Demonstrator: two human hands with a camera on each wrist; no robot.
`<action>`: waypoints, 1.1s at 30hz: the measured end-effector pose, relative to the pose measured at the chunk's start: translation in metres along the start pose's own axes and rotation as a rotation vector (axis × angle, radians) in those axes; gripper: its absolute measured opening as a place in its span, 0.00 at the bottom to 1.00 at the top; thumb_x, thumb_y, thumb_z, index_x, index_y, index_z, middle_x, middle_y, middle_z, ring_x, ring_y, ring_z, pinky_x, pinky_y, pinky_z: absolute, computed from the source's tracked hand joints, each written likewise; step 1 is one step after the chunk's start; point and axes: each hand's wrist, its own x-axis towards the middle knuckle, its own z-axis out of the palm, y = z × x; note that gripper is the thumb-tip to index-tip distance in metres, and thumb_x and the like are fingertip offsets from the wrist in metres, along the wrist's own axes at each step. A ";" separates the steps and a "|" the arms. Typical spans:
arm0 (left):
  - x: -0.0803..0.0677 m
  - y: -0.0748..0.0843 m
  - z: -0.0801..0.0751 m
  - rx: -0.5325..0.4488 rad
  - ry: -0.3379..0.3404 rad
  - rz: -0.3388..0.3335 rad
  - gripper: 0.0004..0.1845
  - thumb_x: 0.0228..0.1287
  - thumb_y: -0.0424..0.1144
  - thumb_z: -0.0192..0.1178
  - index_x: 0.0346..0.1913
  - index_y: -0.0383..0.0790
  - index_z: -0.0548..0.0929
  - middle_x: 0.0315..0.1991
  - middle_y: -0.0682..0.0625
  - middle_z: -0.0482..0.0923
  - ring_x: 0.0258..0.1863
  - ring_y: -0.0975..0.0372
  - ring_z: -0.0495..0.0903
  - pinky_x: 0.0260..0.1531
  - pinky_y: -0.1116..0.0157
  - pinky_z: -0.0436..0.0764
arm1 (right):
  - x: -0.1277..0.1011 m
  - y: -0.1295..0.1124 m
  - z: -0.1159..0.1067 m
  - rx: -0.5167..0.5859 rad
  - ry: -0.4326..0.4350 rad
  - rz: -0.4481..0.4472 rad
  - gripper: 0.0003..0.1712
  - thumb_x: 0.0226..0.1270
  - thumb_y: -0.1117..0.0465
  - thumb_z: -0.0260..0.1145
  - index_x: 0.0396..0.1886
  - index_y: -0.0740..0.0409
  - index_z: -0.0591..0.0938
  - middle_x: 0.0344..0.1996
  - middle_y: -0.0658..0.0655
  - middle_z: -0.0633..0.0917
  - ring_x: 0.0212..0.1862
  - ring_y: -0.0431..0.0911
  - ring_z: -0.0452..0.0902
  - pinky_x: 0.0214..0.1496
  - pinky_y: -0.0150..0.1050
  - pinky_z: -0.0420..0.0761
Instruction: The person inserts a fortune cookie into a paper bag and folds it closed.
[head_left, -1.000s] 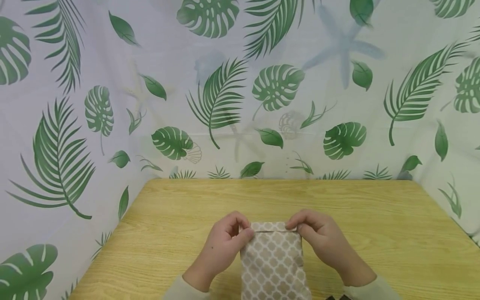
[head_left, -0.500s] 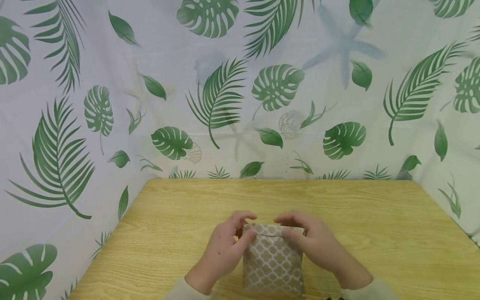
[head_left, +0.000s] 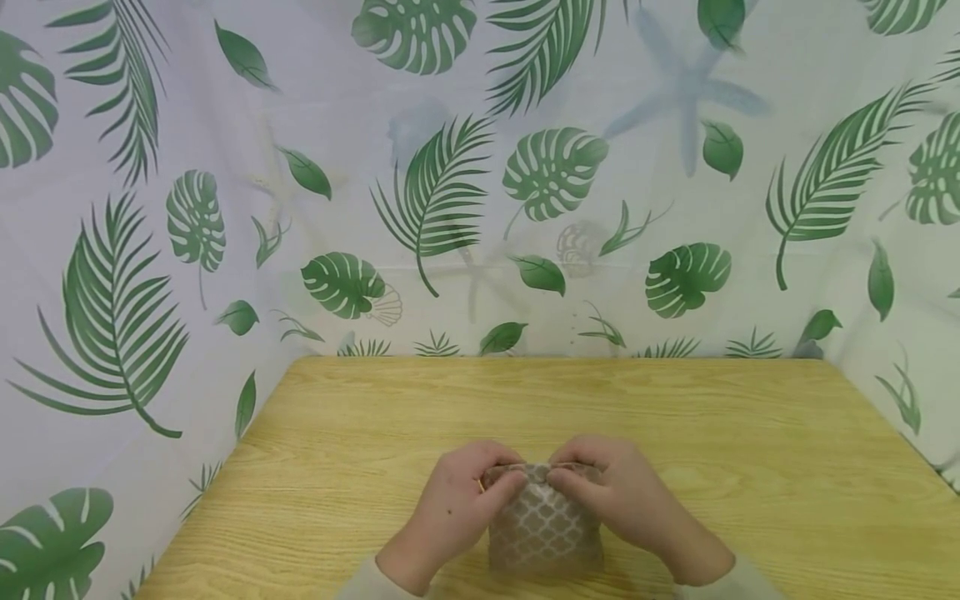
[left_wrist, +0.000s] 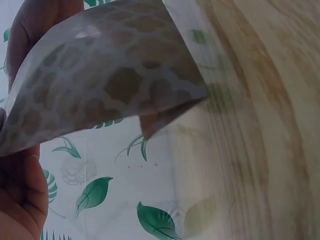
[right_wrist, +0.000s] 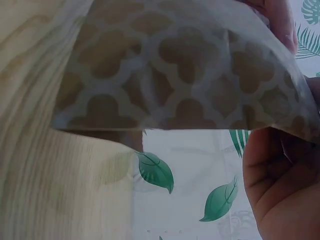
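A paper bag (head_left: pixel 543 533) with a beige and white quatrefoil pattern hangs between my two hands, its top edge folded over into a band. My left hand (head_left: pixel 467 496) pinches this band left of its middle, thumb in front and fingers behind. On the other side, my right hand (head_left: pixel 626 500) grips it the same way, the fingertips of both hands close together. The lower part is blurred in the head view. Both wrist views show the paper bowed, with a creased flap (left_wrist: pixel 162 117) at the lower edge of the bag (right_wrist: pixel 185 65).
Light wood-grain table (head_left: pixel 337 433) under the hands. A white curtain (head_left: pixel 465 200) printed with green leaves encloses the table at the back and sides. Pale sleeves (head_left: pixel 382 582) come in from the bottom edge.
Both hands have slid from the bag's top corners inward towards its middle and slightly nearer the person. The bag's lower end, earlier cut off by the frame, now shows higher in view.
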 end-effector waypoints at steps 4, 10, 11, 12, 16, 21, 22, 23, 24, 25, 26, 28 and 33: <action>0.000 0.001 0.002 0.011 0.005 0.043 0.08 0.72 0.47 0.62 0.41 0.49 0.86 0.37 0.60 0.83 0.32 0.70 0.77 0.33 0.70 0.81 | 0.000 -0.003 0.002 -0.017 0.006 -0.024 0.03 0.71 0.52 0.68 0.37 0.39 0.87 0.36 0.38 0.86 0.40 0.37 0.82 0.44 0.39 0.83; 0.000 0.002 0.001 0.048 0.009 0.112 0.05 0.72 0.43 0.62 0.41 0.48 0.86 0.36 0.60 0.83 0.32 0.72 0.78 0.32 0.72 0.81 | 0.001 -0.005 0.000 -0.012 -0.002 0.015 0.04 0.70 0.50 0.69 0.35 0.40 0.88 0.35 0.37 0.86 0.40 0.37 0.83 0.43 0.37 0.84; 0.000 0.001 0.000 0.042 0.016 0.103 0.05 0.72 0.43 0.62 0.41 0.48 0.86 0.36 0.60 0.84 0.31 0.72 0.78 0.32 0.72 0.81 | 0.001 -0.005 -0.001 -0.012 -0.001 0.026 0.05 0.71 0.50 0.68 0.35 0.40 0.88 0.35 0.38 0.86 0.39 0.37 0.83 0.42 0.36 0.84; 0.000 0.001 -0.001 0.032 0.025 0.088 0.05 0.72 0.43 0.62 0.41 0.49 0.86 0.36 0.61 0.84 0.31 0.71 0.78 0.32 0.71 0.81 | 0.001 -0.004 -0.003 -0.015 0.003 0.038 0.05 0.71 0.50 0.68 0.35 0.41 0.88 0.35 0.38 0.86 0.39 0.37 0.83 0.42 0.36 0.84; 0.000 -0.001 -0.007 -0.006 0.050 0.026 0.05 0.71 0.43 0.63 0.41 0.51 0.87 0.36 0.62 0.83 0.30 0.69 0.78 0.30 0.69 0.81 | 0.001 0.003 -0.008 -0.027 0.017 0.087 0.06 0.71 0.48 0.67 0.37 0.41 0.88 0.36 0.38 0.86 0.38 0.38 0.82 0.40 0.37 0.83; 0.001 -0.002 -0.010 -0.024 0.036 0.023 0.06 0.72 0.44 0.62 0.41 0.50 0.87 0.37 0.62 0.83 0.30 0.68 0.79 0.31 0.68 0.82 | 0.002 0.007 -0.014 -0.046 0.015 0.112 0.09 0.71 0.46 0.66 0.39 0.41 0.89 0.37 0.38 0.87 0.39 0.37 0.83 0.41 0.37 0.84; 0.001 -0.002 -0.010 -0.023 0.036 0.024 0.07 0.72 0.45 0.62 0.41 0.49 0.88 0.37 0.62 0.83 0.30 0.68 0.79 0.31 0.68 0.82 | 0.002 0.007 -0.015 -0.048 0.016 0.114 0.09 0.72 0.46 0.66 0.39 0.42 0.89 0.37 0.39 0.87 0.38 0.37 0.83 0.40 0.37 0.84; 0.001 -0.003 -0.010 -0.018 0.038 0.027 0.07 0.72 0.45 0.61 0.41 0.49 0.88 0.36 0.62 0.84 0.30 0.68 0.79 0.30 0.68 0.82 | 0.002 0.007 -0.016 -0.053 0.018 0.116 0.10 0.72 0.47 0.66 0.39 0.43 0.89 0.37 0.39 0.87 0.38 0.37 0.83 0.40 0.37 0.84; 0.002 -0.003 -0.011 -0.012 0.041 0.027 0.07 0.73 0.45 0.61 0.42 0.48 0.88 0.36 0.62 0.84 0.29 0.68 0.78 0.30 0.68 0.82 | 0.001 0.006 -0.017 -0.058 0.021 0.118 0.10 0.72 0.47 0.66 0.39 0.43 0.89 0.37 0.40 0.88 0.37 0.37 0.84 0.39 0.36 0.84; 0.002 -0.003 -0.011 -0.001 0.043 0.027 0.08 0.73 0.45 0.61 0.42 0.48 0.88 0.36 0.62 0.84 0.28 0.69 0.78 0.29 0.68 0.82 | 0.001 0.005 -0.018 -0.062 0.027 0.115 0.10 0.72 0.48 0.66 0.40 0.44 0.89 0.37 0.40 0.88 0.37 0.37 0.84 0.38 0.36 0.84; 0.003 -0.004 -0.012 0.012 0.047 0.025 0.09 0.74 0.46 0.60 0.43 0.48 0.88 0.35 0.62 0.84 0.27 0.69 0.77 0.28 0.68 0.81 | 0.001 0.005 -0.020 -0.066 0.035 0.118 0.09 0.72 0.49 0.67 0.39 0.45 0.89 0.36 0.41 0.88 0.36 0.37 0.84 0.37 0.36 0.84; 0.003 -0.005 -0.013 0.035 0.055 0.016 0.10 0.74 0.47 0.60 0.43 0.47 0.89 0.35 0.62 0.84 0.25 0.69 0.75 0.27 0.68 0.80 | 0.001 0.004 -0.022 -0.077 0.051 0.124 0.08 0.72 0.50 0.67 0.40 0.45 0.90 0.36 0.41 0.88 0.35 0.36 0.84 0.36 0.35 0.84; 0.003 -0.007 -0.017 0.051 0.053 -0.014 0.11 0.74 0.48 0.59 0.44 0.47 0.89 0.35 0.63 0.83 0.26 0.68 0.76 0.28 0.68 0.81 | 0.000 0.005 -0.027 -0.095 0.075 0.119 0.06 0.71 0.52 0.67 0.40 0.43 0.89 0.35 0.40 0.88 0.34 0.35 0.84 0.36 0.35 0.84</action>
